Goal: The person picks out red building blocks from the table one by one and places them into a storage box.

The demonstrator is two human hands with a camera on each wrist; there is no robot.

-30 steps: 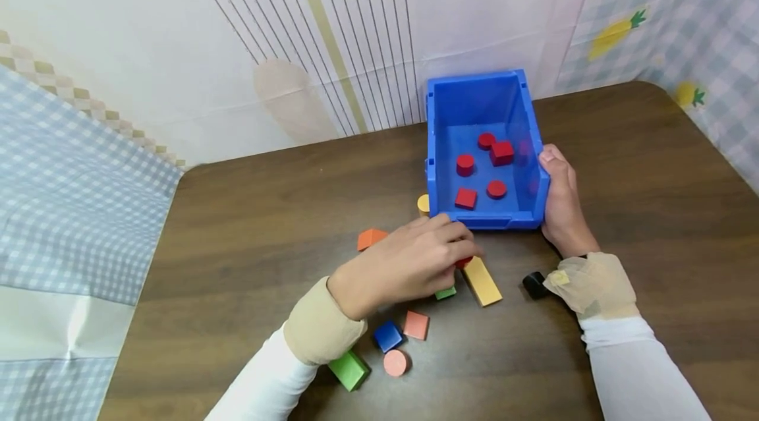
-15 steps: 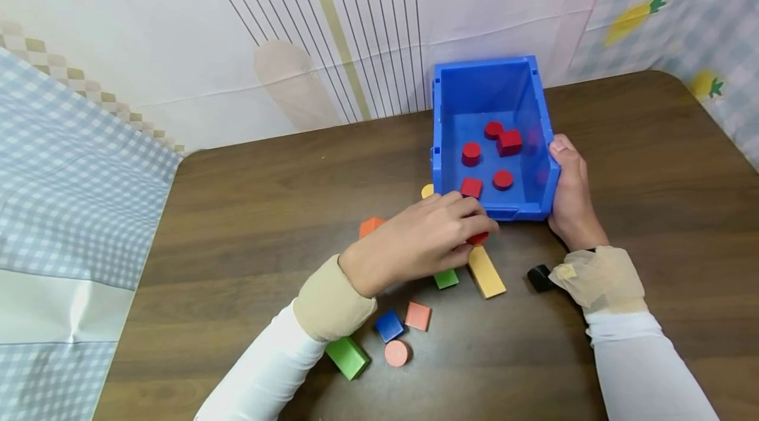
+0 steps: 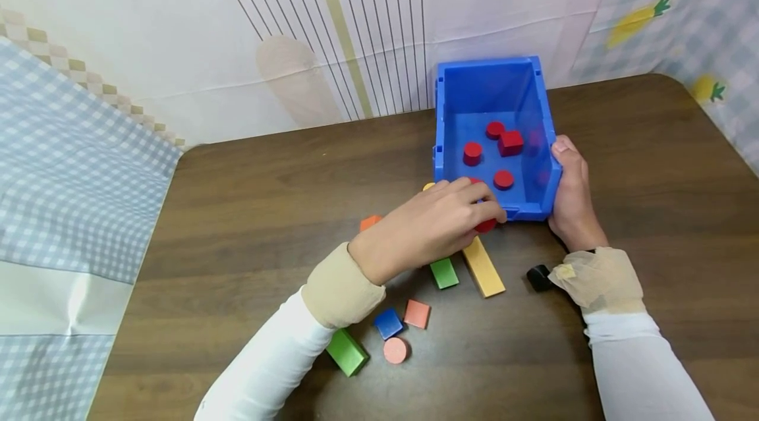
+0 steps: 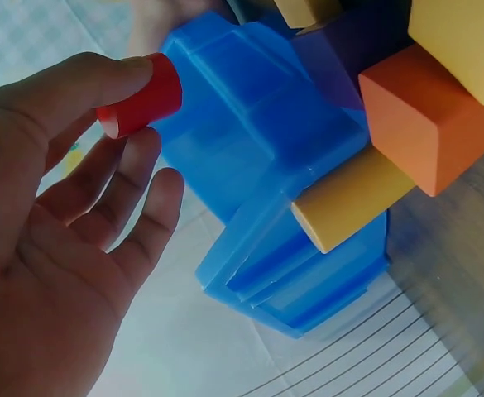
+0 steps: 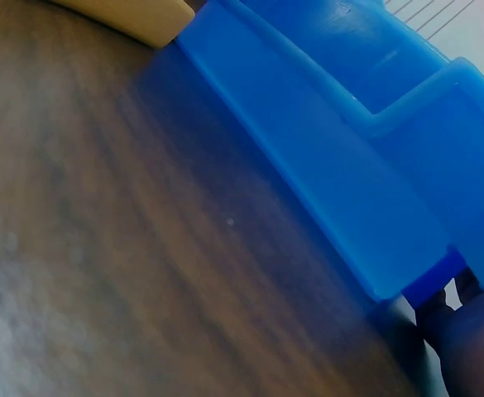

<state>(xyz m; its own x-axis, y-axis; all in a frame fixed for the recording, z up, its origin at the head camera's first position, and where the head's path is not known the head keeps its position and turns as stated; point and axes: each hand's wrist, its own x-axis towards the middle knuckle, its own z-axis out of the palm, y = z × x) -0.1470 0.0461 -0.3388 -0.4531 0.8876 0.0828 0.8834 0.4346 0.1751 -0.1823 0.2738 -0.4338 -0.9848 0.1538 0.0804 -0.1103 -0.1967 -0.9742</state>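
Between thumb and fingers my left hand (image 3: 435, 223) pinches a red cylinder block (image 4: 146, 98), held just above the front rim of a blue plastic bin (image 3: 440, 144). In the head view that block shows only partly behind the fingers. My right hand (image 3: 574, 200) grips the bin's right side wall, thumb on the rim. Several red blocks lie inside the bin, among them a red cube (image 3: 510, 143) and a red cylinder (image 3: 472, 153). Another red piece near the bin's front is mostly covered by the left hand.
In front of the bin lie a yellow plank (image 3: 484, 267), a green block (image 3: 444, 273), a pink square (image 3: 418, 313), a blue block (image 3: 388, 324), a pink cylinder (image 3: 395, 350) and a long green block (image 3: 347, 352). An orange block (image 3: 370, 222) is partly hidden behind the left hand.
My left hand has lifted the red cylinder and carried it up and right to the bin's front rim. The right hand keeps its grip on the bin. The head view has shifted slightly.
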